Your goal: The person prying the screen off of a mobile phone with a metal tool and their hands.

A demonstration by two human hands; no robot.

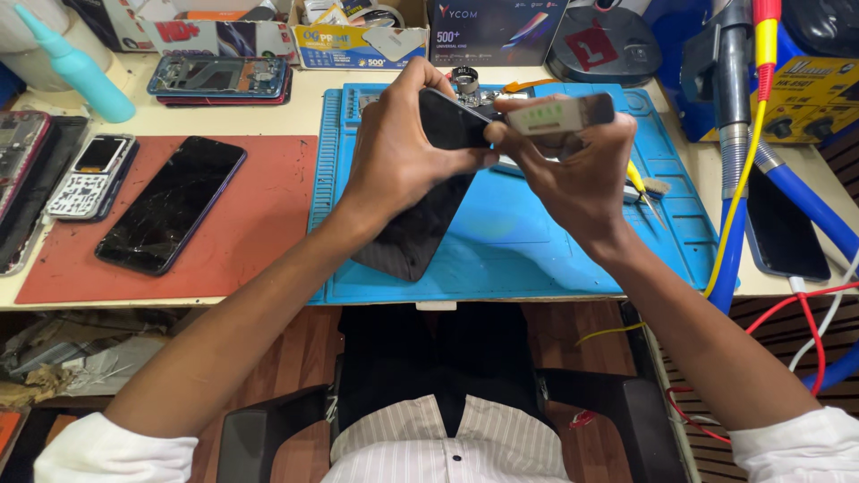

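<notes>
Lap: my striped shirt (447, 443) and the dark chair (268, 429) sit closest, below the table (268, 295) edge.
Left hand (398, 152): fingers closed around a dark phone (420, 215), held tilted above the blue work mat (537, 241) so its top end meets my other hand.
Right hand (573, 174): fingers pinch a small pale flat tool (559, 114) with a greenish label, pressed to the phone's upper edge.
Red mat (250, 233): left of the blue one, carrying a black phone with cracked glass (170, 204), laid flat.
Left edge: a keypad handset (89, 176) and a bare phone frame (20, 152).
Right side: yellow and blue hoses (743, 179) hang past another dark phone (783, 228).
Far row: a teal squeeze bottle (76, 67), an open phone shell (219, 78), a blue-and-yellow carton (358, 40), a dark box (492, 31), a yellow station (819, 98).
</notes>
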